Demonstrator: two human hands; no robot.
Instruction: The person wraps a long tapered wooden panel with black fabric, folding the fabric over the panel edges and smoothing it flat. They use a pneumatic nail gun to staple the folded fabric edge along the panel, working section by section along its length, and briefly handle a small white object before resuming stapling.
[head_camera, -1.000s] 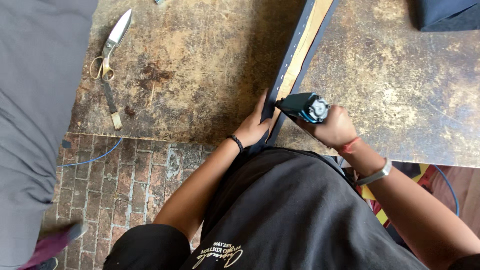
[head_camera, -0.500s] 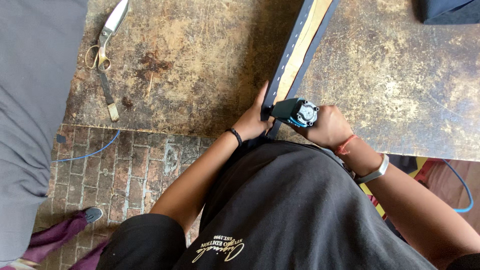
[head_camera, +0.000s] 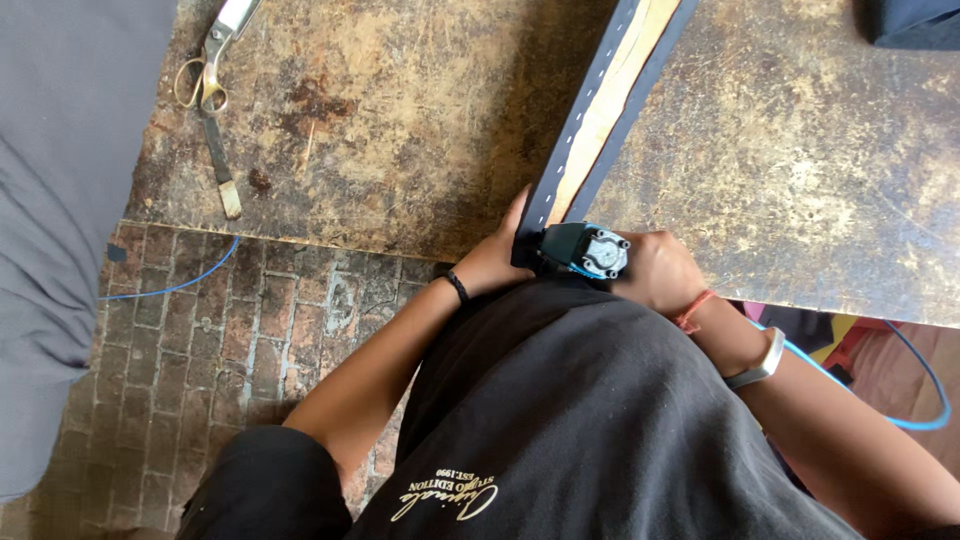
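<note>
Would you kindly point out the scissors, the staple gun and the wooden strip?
scissors (head_camera: 205, 70): head view, pivot above the handles.
staple gun (head_camera: 585, 248): head view, top of body.
wooden strip (head_camera: 610, 100): head view, bare wood middle.

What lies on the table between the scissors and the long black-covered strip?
In the head view, nothing: only bare, stained tabletop separates the scissors from the strip.

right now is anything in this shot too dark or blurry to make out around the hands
Head view: daylight is even and the worn table is sharp, with no glare. The black shirt is a dark mass with little detail. The left hand is sharp on the dark strip; the right hand wraps the tool, whose tip is hidden. The scissors are cut off at the top edge.
</note>
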